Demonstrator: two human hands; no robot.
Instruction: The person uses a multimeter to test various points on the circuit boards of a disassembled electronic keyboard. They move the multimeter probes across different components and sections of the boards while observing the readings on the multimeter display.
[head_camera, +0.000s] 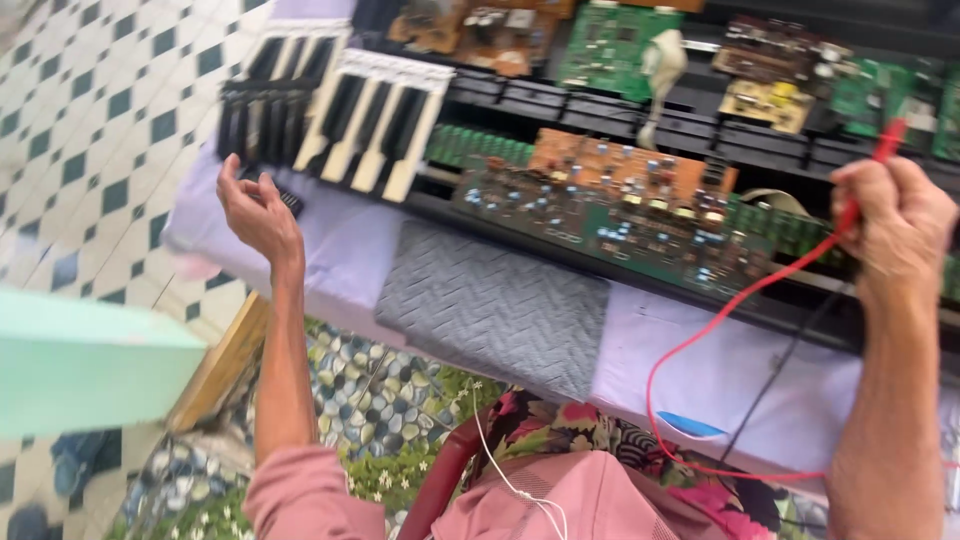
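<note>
Opened keyboard (600, 130), right hand (895, 225) seemingly gripping red probe (868, 178)

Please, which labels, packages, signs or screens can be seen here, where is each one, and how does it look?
Sticker: a small blue oval with a white edge, on the pale purple cloth near the red wire.
Teal box: plain, at the left edge over the tiled floor; what kind it is cannot be told.
No signs or screens show.

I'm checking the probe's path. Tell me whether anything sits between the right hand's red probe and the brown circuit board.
Nothing visible does. The right hand holds the red probe up past the right end of the brown circuit board; between them is only open air above the green boards. The red lead hangs down toward the lap.
</note>
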